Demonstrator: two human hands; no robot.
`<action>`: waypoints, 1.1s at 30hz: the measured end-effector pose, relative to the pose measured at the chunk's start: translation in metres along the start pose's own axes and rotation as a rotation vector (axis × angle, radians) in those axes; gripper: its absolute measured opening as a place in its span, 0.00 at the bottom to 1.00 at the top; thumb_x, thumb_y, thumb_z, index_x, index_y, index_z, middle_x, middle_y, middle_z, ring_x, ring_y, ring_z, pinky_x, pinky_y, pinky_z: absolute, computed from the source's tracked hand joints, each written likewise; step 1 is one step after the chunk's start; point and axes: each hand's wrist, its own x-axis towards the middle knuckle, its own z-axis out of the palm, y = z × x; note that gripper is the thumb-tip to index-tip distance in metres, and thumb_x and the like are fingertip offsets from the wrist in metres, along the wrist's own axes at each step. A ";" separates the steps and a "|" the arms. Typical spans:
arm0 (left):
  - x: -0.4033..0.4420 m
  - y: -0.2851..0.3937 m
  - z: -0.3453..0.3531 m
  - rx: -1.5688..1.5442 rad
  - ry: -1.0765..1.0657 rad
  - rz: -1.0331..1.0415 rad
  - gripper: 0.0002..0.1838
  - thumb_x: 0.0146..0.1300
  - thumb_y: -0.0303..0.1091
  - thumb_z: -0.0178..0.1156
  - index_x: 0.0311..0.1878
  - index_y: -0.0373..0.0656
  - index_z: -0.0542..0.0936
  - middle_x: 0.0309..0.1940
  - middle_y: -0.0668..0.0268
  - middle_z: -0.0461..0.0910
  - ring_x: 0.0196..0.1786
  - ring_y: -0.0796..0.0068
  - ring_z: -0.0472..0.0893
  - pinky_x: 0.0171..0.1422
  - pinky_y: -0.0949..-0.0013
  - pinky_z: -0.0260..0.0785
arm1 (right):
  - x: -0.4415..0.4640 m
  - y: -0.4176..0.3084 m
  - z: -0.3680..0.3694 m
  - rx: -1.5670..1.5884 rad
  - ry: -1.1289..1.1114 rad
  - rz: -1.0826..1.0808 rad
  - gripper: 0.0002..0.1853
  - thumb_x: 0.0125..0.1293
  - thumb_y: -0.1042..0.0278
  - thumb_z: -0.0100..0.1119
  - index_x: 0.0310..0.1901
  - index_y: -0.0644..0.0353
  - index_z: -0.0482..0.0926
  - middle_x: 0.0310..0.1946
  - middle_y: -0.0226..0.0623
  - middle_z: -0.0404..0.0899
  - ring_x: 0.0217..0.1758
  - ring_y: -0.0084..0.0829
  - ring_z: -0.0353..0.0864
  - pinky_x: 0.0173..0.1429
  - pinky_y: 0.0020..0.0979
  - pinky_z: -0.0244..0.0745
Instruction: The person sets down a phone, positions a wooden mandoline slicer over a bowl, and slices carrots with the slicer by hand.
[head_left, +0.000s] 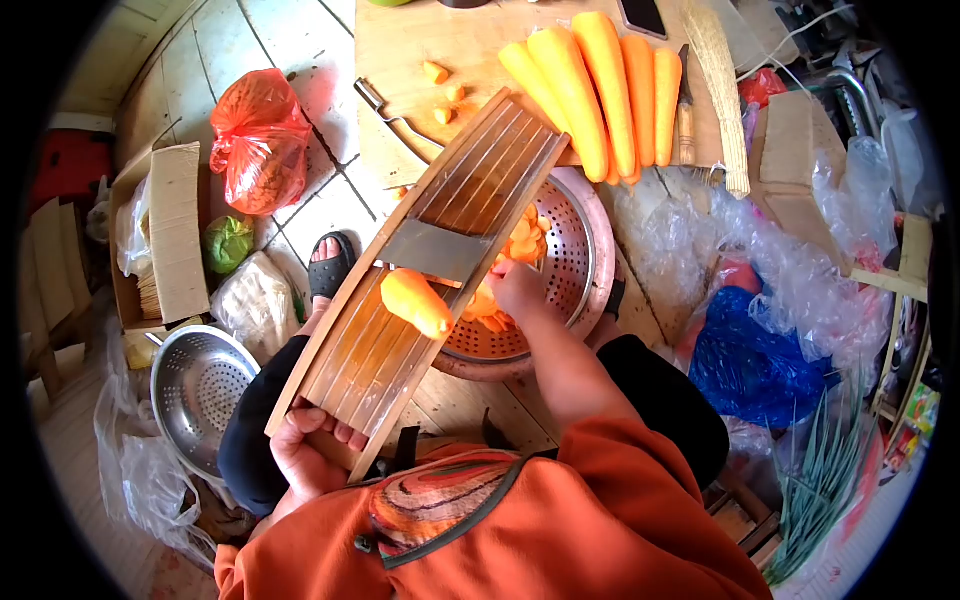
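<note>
1. The left hand (303, 458) is wrapped around the near end of a wooden mandoline slicer (350, 372), thumb on one side and fingers on the other. The slicer slants up and away between the hands.
2. The right hand (520, 290) reaches in beside the slicer's edge, close to the carrot slices (527, 240). Its fingers are bent and partly hidden, so whether they pinch anything cannot be told.
3. A partly cut carrot (415, 303) lies on the slicer, just on the person's side of the metal blade plate (432, 250) and left of the right hand. Neither hand grips it.
4. Beneath and beside the right hand, a perforated metal colander (572, 240) sits within a pink basin (601, 225) and holds a pile of slices.
5. Some carrot is thus already sliced, while the piece on the slicer remains unfinished. Beyond the right hand, five large carrots (605, 85) lie uncut on the wooden board (400, 50); their smooth surfaces suggest peeling is done. Small carrot chunks (435, 72) lie on the board farther left.
</note>
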 end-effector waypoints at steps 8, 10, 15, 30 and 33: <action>-0.005 -0.005 0.010 -0.076 -0.007 -0.029 0.06 0.52 0.30 0.50 0.35 0.46 0.70 0.19 0.73 0.61 0.21 0.77 0.63 0.25 0.72 0.63 | -0.045 -0.011 -0.041 -0.178 -0.053 0.035 0.17 0.57 0.55 0.62 0.42 0.58 0.82 0.40 0.45 0.83 0.45 0.44 0.82 0.50 0.39 0.76; -0.004 -0.010 0.006 -0.120 -0.006 -0.034 0.05 0.52 0.29 0.51 0.33 0.48 0.70 0.20 0.72 0.62 0.21 0.75 0.64 0.26 0.70 0.64 | -0.055 -0.026 -0.063 -0.180 -0.039 0.055 0.20 0.57 0.58 0.63 0.47 0.62 0.80 0.46 0.47 0.81 0.49 0.41 0.82 0.53 0.36 0.75; -0.006 -0.015 0.005 -0.189 -0.107 -0.030 0.04 0.54 0.25 0.51 0.33 0.44 0.67 0.22 0.68 0.63 0.23 0.73 0.66 0.28 0.68 0.65 | -0.097 -0.092 -0.133 0.780 0.024 -0.231 0.26 0.55 0.71 0.66 0.57 0.62 0.74 0.43 0.36 0.79 0.38 0.22 0.77 0.48 0.23 0.73; -0.012 -0.017 0.007 -0.355 -0.154 -0.049 0.10 0.61 0.31 0.60 0.25 0.41 0.73 0.13 0.68 0.71 0.14 0.73 0.72 0.20 0.68 0.70 | -0.132 -0.181 -0.144 0.302 0.126 -0.772 0.13 0.61 0.73 0.65 0.45 0.66 0.75 0.39 0.35 0.77 0.37 0.24 0.77 0.43 0.24 0.75; -0.015 -0.012 0.010 -0.391 -0.162 -0.043 0.11 0.62 0.32 0.61 0.25 0.42 0.73 0.13 0.68 0.70 0.14 0.73 0.71 0.19 0.68 0.69 | -0.165 -0.193 -0.144 0.176 0.098 -0.757 0.13 0.62 0.74 0.63 0.46 0.68 0.74 0.37 0.32 0.76 0.37 0.19 0.74 0.41 0.21 0.72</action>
